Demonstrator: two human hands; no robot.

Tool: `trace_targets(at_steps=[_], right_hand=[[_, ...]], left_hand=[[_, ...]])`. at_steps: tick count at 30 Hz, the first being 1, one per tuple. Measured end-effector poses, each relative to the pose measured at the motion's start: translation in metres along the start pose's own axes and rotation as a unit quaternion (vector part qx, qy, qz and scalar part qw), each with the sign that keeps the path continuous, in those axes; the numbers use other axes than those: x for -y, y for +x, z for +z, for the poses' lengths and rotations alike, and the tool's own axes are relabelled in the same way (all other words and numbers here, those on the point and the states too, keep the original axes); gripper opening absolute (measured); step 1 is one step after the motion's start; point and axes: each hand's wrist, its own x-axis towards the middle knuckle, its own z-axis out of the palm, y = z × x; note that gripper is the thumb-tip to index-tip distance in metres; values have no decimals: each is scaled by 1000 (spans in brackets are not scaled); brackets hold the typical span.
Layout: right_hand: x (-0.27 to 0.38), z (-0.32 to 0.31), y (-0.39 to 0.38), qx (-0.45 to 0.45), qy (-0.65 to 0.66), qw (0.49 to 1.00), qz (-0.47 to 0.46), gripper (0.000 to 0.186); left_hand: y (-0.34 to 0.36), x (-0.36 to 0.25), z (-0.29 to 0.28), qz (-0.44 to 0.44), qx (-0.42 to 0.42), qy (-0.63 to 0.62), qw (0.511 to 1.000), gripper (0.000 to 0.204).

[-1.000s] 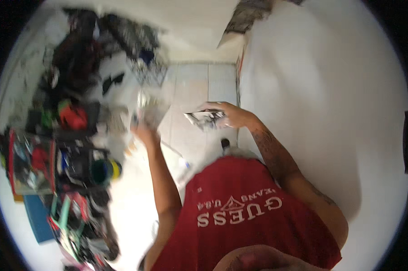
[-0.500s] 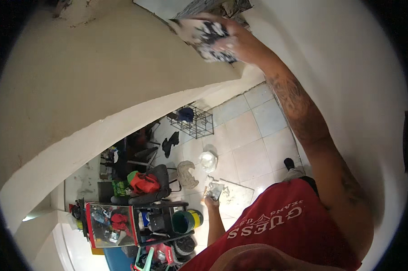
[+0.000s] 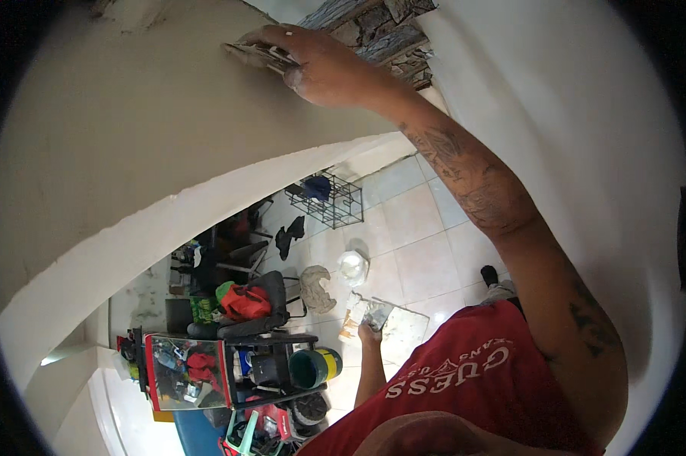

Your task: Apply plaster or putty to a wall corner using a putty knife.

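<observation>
My right hand [image 3: 324, 67] is raised and closed around a putty knife [image 3: 263, 55], seen nearly edge-on against the beige plastered surface [image 3: 168, 99]. Its blade lies at that surface; whether it touches is hard to tell. White smears mark my fingers. Lower down, my left hand [image 3: 369, 333] is closed on a small grey flat plate [image 3: 378, 313] with whitish putty about it. A pale board [image 3: 405, 334] lies on the floor beyond that hand.
Dark patterned strips [image 3: 358, 34] border the plaster near my right hand. On the tiled floor [image 3: 411, 228] are a wire rack [image 3: 335, 204], a white bag [image 3: 352, 267], a crumpled sack [image 3: 316, 290] and a green bucket [image 3: 308, 369]. A chair [image 3: 270, 300] and a red-framed glass case [image 3: 187, 372] stand left.
My right hand has swung left with the putty knife, whose putty-spotted flat face was showing and is now turned to the plaster. The left hand has shifted slightly right in the picture.
</observation>
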Motion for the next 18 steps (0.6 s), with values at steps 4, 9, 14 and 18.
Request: trace_targets(at_steps=[4, 9, 14, 18], right_hand=[[-5, -1, -5, -16, -6, 1000, -19, 50], [27, -14, -37, -20, -3, 1000, -20, 50], [63, -52, -73, 8, 25, 999, -27, 46], [52, -87, -123, 68, 180, 981, 1, 46]], left_hand=[[22, 10, -15, -68, -29, -64, 995, 26], [40, 15, -20, -64, -49, -14, 997, 22], [26, 16, 36, 8, 124, 25, 992, 13], [-16, 4, 135, 23, 61, -8, 998, 12]])
